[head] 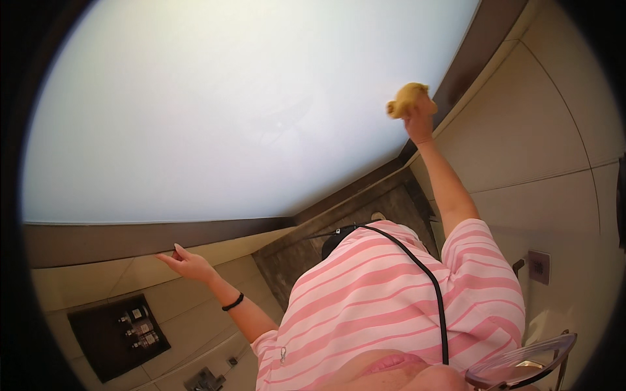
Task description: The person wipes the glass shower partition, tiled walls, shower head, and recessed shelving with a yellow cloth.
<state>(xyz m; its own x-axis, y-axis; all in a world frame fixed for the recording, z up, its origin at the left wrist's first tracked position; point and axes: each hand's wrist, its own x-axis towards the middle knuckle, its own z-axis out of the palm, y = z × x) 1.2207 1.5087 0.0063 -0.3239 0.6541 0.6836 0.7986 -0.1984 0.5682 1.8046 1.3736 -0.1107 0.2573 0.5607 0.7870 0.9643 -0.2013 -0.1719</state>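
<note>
My right hand is raised at the upper right, its fingers closed on a bunched yellow cloth. The cloth lies over the right part of a large bright, whitish panel with a dark frame; whether it touches the panel I cannot tell. At the lower left my left hand is held out beside the lower frame, thumb and fingers apart and nothing in it. A black band is round the left wrist.
Tiled walls stand on both sides. A dark wall niche at the lower left holds several bottles. Below it is a metal fixture. A square plate is on the right wall. Dark flooring shows below.
</note>
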